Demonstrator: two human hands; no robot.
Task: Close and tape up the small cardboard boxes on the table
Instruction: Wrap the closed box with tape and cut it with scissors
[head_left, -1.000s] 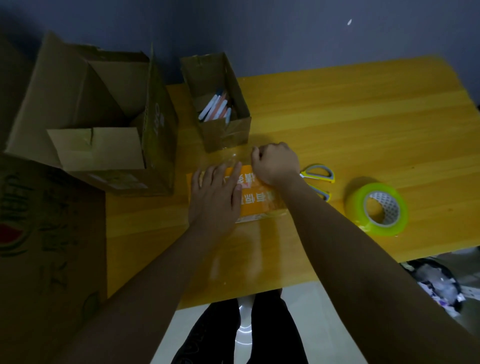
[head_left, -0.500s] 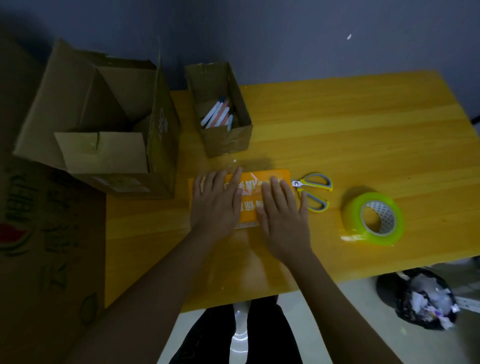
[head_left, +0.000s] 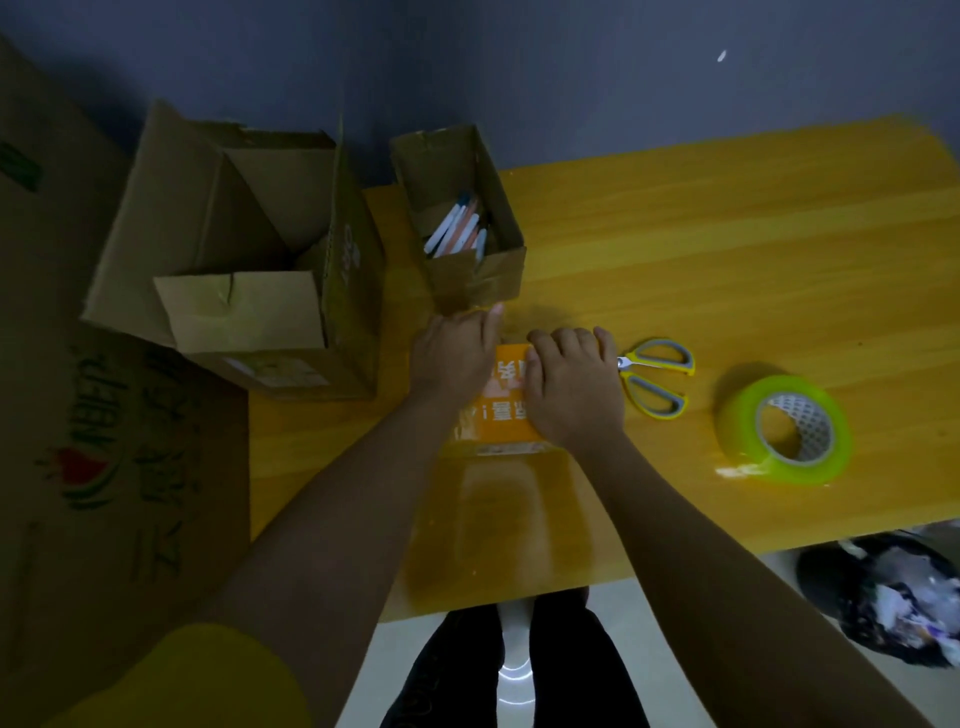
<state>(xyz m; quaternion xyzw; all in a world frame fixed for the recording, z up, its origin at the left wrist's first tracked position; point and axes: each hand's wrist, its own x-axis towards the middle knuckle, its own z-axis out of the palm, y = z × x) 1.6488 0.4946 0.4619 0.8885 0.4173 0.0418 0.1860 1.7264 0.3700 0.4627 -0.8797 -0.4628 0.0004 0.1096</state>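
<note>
Since half a second ago both hands have slid toward the far edge of the small orange box (head_left: 506, 410), where before they lay flat over its top with fingers spread.

The yellow table (head_left: 727, 249) carries everything. At its left end a large cardboard box (head_left: 249, 260) stands with its flaps open; what it holds cannot be made out. Left of the table a big printed sheet of cardboard (head_left: 104, 467) leans upright. Just right of the large box, a narrow open cardboard box (head_left: 462, 228) holds a bundle of pens (head_left: 460, 231) lying slantwise inside.

The small orange box lies flat near the middle of the table, directly before the narrow box, with white printed characters on its top. A black rubbish bag (head_left: 883, 603) with crumpled paper in it sits on the floor below the table's right corner.

The left hand (head_left: 457, 353) rests over the box's left part, fingers together and reaching past its far edge toward the foot of the narrow box. The right hand (head_left: 571, 384) covers the right part, its fingers curled down over the far edge of the box, knuckles raised.

A roll of clear tape (head_left: 784, 428) lies on the table well to the right, and yellow-handled scissors (head_left: 654, 376) lie between it and the right hand, just beside the hand.
</note>
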